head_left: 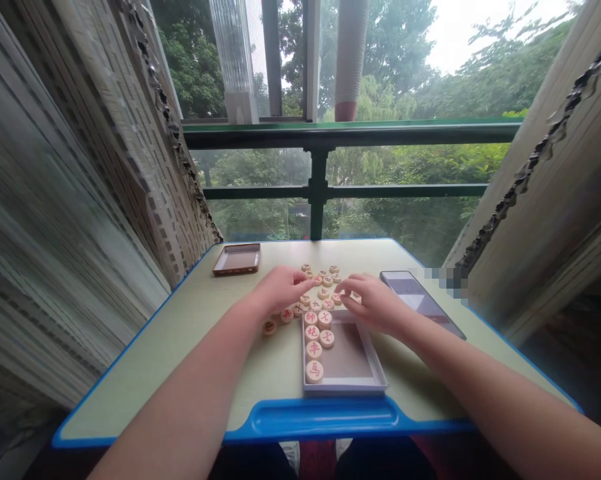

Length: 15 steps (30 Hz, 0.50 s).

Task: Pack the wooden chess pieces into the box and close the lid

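Loose round xiangqi pieces (323, 293) with red and black characters lie scattered between my two hands. My left hand (284, 291) reaches in from the left, its fingers stretched out over the pieces, the tips near a red-marked xiangqi piece (317, 280). Opposite it, my right hand (373, 303) has bent fingers held apart, and its fingertips are close to another red-marked piece (336, 298). In front of both hands lies a shallow open box (349, 383). Several red-marked pieces, including a 馬 piece (314, 371), sit face up along its left side. Some pieces are partly hidden by my hands.
A brown box lid (236, 269) rests at the table's far left. A tablet or large phone (423, 303) lies to the right, partly behind my right arm. The small table (180, 360) has a raised blue edge; curtains hang on both sides, with a railing beyond.
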Each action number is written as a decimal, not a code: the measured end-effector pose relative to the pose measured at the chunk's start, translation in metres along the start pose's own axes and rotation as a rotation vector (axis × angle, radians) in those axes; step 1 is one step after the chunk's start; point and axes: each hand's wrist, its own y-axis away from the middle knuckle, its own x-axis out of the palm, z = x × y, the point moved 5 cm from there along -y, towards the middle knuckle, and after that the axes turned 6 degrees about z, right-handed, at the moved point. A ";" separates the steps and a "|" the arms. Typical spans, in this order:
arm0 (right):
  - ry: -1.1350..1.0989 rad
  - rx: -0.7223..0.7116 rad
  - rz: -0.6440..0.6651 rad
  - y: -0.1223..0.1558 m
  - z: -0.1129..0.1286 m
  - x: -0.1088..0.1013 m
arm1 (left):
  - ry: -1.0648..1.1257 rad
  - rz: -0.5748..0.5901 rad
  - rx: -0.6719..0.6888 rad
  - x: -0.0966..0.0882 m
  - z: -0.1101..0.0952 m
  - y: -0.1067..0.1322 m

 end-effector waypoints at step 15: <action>-0.039 0.297 -0.003 -0.011 -0.037 0.012 | -0.055 -0.216 0.051 -0.003 0.005 -0.004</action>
